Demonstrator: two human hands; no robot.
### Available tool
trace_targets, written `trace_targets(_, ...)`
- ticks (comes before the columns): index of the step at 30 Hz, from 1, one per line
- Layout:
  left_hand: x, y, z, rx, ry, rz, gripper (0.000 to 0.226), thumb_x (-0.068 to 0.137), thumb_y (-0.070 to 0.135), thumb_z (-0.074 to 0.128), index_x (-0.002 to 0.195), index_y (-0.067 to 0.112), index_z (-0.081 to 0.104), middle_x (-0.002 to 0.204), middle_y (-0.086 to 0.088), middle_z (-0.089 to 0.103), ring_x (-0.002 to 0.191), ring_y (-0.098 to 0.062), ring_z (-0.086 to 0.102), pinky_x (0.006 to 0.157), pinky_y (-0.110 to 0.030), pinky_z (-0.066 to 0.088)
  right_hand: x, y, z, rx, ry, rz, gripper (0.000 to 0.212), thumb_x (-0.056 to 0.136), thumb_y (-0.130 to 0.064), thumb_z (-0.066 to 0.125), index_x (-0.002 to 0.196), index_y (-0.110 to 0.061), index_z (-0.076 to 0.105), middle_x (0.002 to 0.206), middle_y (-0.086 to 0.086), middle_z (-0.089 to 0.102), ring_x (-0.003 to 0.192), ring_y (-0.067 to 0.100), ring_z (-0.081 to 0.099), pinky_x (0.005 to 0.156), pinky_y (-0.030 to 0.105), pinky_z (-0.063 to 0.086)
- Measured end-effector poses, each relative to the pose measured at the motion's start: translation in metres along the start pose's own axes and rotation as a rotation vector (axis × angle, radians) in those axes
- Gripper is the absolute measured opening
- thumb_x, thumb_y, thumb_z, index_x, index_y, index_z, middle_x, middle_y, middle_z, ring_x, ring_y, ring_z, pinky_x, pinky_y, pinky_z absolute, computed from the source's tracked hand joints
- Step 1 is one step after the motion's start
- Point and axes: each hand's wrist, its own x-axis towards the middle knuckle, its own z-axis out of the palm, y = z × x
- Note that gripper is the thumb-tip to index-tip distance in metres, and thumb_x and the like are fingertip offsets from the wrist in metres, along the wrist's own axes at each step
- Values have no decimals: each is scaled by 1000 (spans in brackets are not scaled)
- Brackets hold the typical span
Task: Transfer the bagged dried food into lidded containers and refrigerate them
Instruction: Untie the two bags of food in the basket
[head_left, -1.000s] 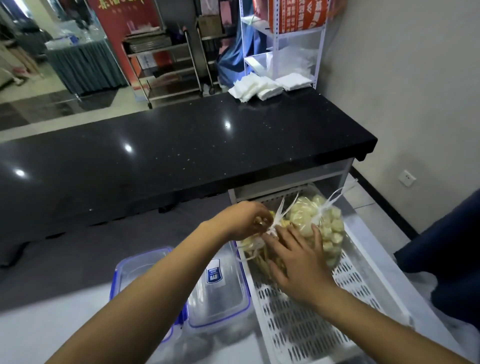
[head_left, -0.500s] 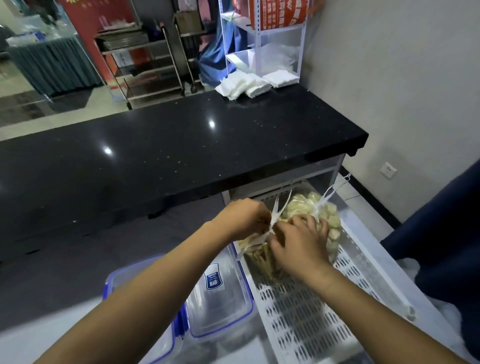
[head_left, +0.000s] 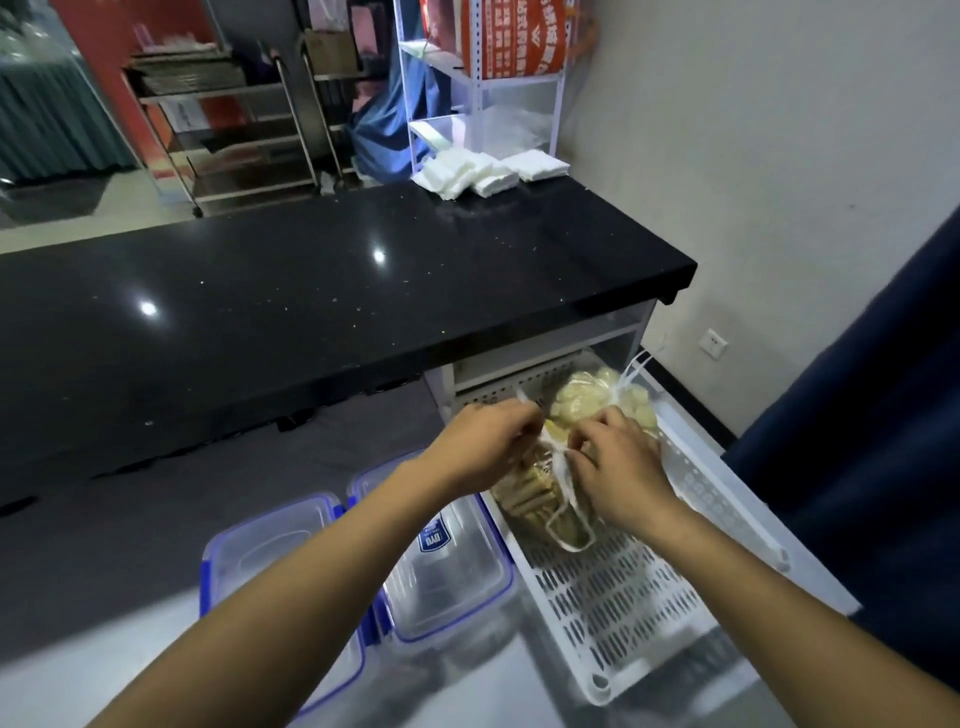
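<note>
Two clear bags of dried food lie in a white perforated tray. The near bag holds tan sticks; the far bag holds pale yellow chunks and is tied shut with white handles. My left hand and my right hand both pinch the white knotted handles of the near bag. Left of the tray stand two clear containers with blue-rimmed lids, one with a blue label, the other partly hidden by my left forearm.
A long black stone counter runs across behind the tray, with white folded packs at its far right end. A white shelf rack and metal trolleys stand beyond. A dark blue cloth hangs at the right.
My right hand moved from lying flat on the bags to pinching the near bag's knot. The hands have drawn slightly apart, and the view shifted right and down.
</note>
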Motion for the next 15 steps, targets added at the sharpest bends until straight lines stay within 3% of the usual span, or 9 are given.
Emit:
trace_targets(5,-22,29,10,-185,151,55,8,93,23,53,98,20,58,94,3,64,85,-20,58,76,-39,49,-30,22,-30,94,48,-13,5,96,-25,61,94,-21,62,109,-4,41,96,16,51,81,29,43)
trace_targets(10,-38,57,32,-298,319,-38,4,95,23,59,95,27,60,91,17,60,87,-13,51,81,-37,39,-60,48,-55,147,137,13,2,94,-20,65,95,-21,65,107,-3,45,91,13,62,86,45,54)
trace_targets(13,-53,66,58,-426,319,-107,4,92,26,57,93,30,57,87,13,63,85,-17,57,81,-45,48,-83,65,-55,161,77,93,8,94,-17,65,91,-24,64,106,-2,48,88,9,63,88,42,54)
trace_targets(15,-67,71,75,-433,269,-138,8,89,33,53,98,33,54,88,10,65,86,-20,60,82,-47,49,-104,74,-41,132,39,127,20,94,-18,65,85,-35,60,103,-5,48,88,11,64,85,38,53)
